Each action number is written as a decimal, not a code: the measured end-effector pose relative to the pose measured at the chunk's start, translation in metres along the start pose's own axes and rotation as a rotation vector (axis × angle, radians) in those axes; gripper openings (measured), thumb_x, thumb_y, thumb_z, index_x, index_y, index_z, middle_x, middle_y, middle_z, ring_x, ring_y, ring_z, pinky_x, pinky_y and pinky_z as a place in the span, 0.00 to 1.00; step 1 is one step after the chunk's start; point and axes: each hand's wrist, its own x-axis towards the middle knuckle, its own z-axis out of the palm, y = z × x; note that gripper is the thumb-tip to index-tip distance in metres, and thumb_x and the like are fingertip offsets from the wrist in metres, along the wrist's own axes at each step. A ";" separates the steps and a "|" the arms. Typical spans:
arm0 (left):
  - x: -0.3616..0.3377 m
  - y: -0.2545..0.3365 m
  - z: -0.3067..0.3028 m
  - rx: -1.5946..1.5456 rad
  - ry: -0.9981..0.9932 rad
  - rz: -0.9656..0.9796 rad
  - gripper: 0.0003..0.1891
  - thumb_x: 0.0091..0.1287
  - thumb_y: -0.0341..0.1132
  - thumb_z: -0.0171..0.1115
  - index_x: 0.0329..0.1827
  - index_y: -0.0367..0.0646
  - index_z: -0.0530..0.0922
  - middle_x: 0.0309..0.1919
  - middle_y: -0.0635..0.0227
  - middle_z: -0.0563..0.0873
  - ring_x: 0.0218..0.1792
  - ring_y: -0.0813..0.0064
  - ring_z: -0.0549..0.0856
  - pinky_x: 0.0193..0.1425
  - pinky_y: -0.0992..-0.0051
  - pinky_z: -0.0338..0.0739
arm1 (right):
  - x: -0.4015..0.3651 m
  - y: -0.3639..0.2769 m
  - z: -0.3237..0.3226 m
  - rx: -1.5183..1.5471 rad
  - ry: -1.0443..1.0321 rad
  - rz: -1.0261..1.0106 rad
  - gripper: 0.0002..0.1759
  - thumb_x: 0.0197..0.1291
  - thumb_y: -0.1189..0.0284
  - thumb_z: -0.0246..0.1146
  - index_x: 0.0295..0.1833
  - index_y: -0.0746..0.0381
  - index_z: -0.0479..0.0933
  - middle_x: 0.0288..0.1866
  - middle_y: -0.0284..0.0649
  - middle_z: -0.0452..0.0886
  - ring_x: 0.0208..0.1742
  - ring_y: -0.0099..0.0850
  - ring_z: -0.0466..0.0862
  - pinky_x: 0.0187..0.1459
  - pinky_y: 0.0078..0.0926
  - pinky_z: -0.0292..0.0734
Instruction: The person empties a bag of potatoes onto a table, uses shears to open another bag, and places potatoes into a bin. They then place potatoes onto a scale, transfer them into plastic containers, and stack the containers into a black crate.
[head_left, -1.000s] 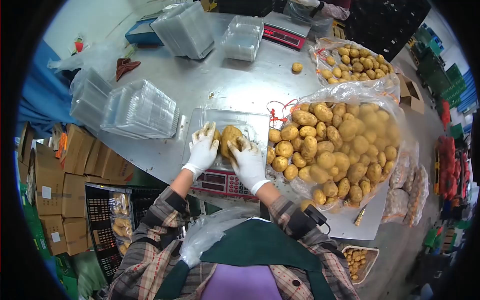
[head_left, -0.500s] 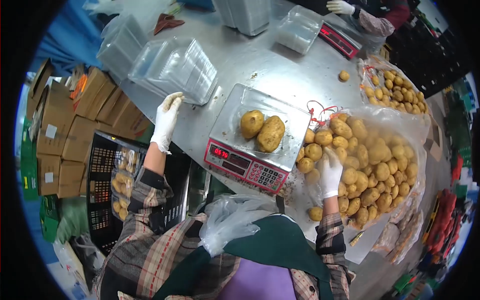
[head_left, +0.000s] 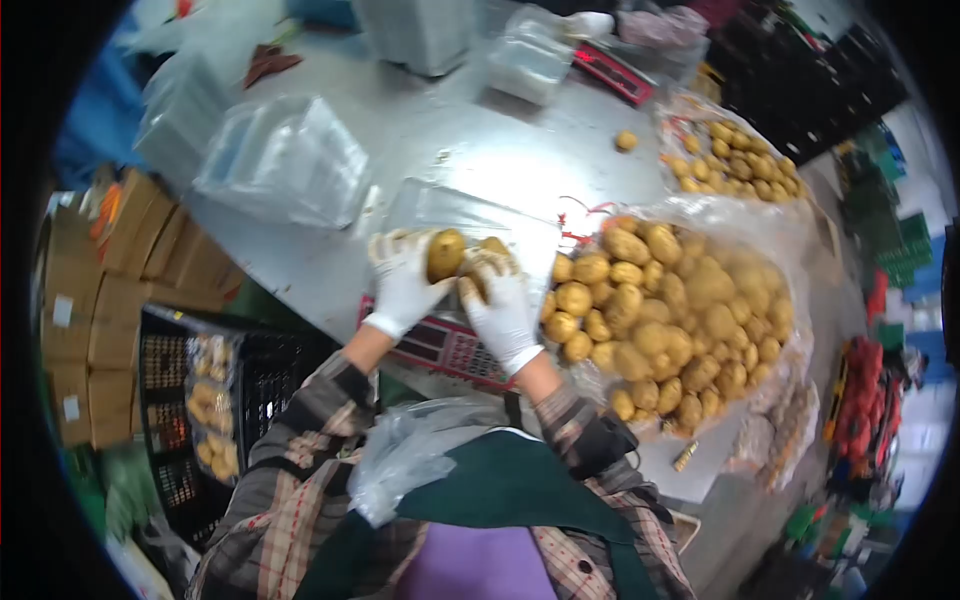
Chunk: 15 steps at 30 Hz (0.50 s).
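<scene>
Both my hands wear white gloves and are over the scale (head_left: 545,245) with its red keypad panel. On its plate is a clear plastic tray with two potatoes. My left hand (head_left: 405,285) holds the left potato (head_left: 446,255), its thumb and fingers against the near left side. Curled over the right potato (head_left: 493,246) is my right hand (head_left: 500,310), which hides most of it. The tray's edges are largely covered by my hands. To the right, a big clear bag (head_left: 790,235) lies open with many loose potatoes (head_left: 625,305).
Stacks of clear trays (head_left: 285,165) stand at the back left. A second bag of potatoes (head_left: 750,165) lies at the far right, near a co-worker's gloved hand (head_left: 588,25) and another scale (head_left: 612,72). A black crate (head_left: 165,400) with packed potatoes sits at lower left, beside cardboard boxes (head_left: 125,320).
My left hand has come from beside the tray stack to the left potato. My right hand has left the potato bag for the right potato. The view has shifted.
</scene>
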 end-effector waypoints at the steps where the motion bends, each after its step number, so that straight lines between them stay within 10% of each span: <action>1: -0.002 -0.003 0.004 -0.194 0.073 0.019 0.37 0.44 0.36 0.76 0.62 0.44 0.72 0.55 0.59 0.78 0.59 0.56 0.71 0.68 0.59 0.59 | -0.007 0.001 -0.006 0.077 0.031 0.007 0.23 0.57 0.71 0.63 0.58 0.66 0.74 0.54 0.52 0.77 0.59 0.48 0.74 0.63 0.42 0.67; 5: -0.007 0.044 -0.034 -0.259 0.258 0.119 0.37 0.43 0.34 0.77 0.61 0.44 0.73 0.56 0.59 0.77 0.60 0.55 0.71 0.67 0.57 0.60 | -0.035 -0.007 -0.034 0.772 0.097 0.345 0.31 0.60 0.70 0.64 0.68 0.61 0.65 0.60 0.45 0.75 0.61 0.42 0.75 0.60 0.37 0.73; 10: -0.011 0.122 -0.049 -0.564 -0.245 0.529 0.40 0.49 0.42 0.74 0.67 0.42 0.70 0.62 0.55 0.75 0.64 0.54 0.70 0.70 0.58 0.61 | -0.092 0.006 -0.102 1.843 0.217 0.832 0.36 0.58 0.63 0.66 0.71 0.57 0.61 0.64 0.43 0.72 0.61 0.39 0.76 0.56 0.45 0.77; 15: 0.017 0.061 -0.013 -0.365 -0.083 0.203 0.32 0.58 0.43 0.68 0.66 0.43 0.71 0.62 0.58 0.75 0.67 0.57 0.66 0.73 0.59 0.55 | -0.230 0.041 -0.238 1.545 1.138 0.630 0.38 0.50 0.54 0.71 0.62 0.63 0.68 0.58 0.47 0.74 0.55 0.42 0.77 0.48 0.40 0.78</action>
